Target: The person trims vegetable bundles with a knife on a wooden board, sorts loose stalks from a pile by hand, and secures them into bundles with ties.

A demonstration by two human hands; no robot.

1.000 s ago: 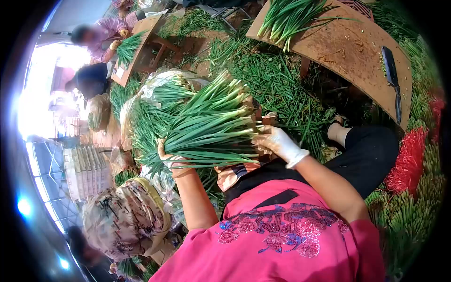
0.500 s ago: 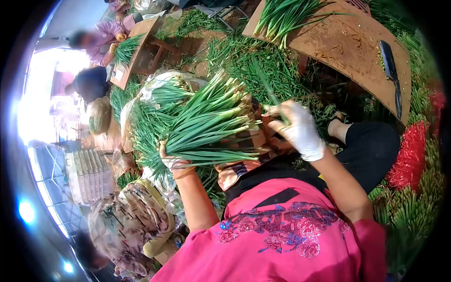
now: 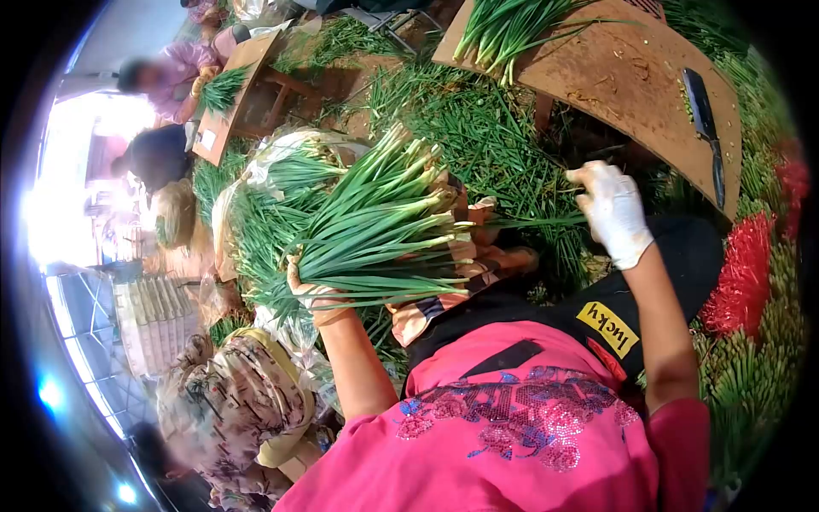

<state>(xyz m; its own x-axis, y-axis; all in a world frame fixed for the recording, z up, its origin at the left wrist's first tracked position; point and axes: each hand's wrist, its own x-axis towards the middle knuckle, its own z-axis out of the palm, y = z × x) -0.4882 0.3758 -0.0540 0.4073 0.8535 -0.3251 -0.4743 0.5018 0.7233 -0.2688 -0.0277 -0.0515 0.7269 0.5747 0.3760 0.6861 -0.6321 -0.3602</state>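
Note:
My left hand (image 3: pixel 312 292), in a dirty white glove, is closed around a thick bunch of green onions (image 3: pixel 367 226). The long leaves fan over my wrist, and the pale root ends point up and to the right. Out to the right, my gloved right hand (image 3: pixel 611 209) hangs apart from the bunch, fingers loosely bent and thumb apart from them. A long green leaf (image 3: pixel 537 222) stretches from near the bunch's root ends toward the underside of this hand. Beside the bunch, more onions lie in a clear plastic bag (image 3: pixel 299 141).
A wooden board table (image 3: pixel 614 77) at upper right bears more green onions (image 3: pixel 512 34) and a black cleaver (image 3: pixel 704 115). Loose leaves (image 3: pixel 478 128) cover the ground. Red ties (image 3: pixel 740 277) lie at right. Another person (image 3: pixel 235 392) sits close at lower left; others work farther back.
My right hand has swung right, away from the bunch; the upright leaf at its fingers now stretches sideways below it. My left hand stays on the green onions.

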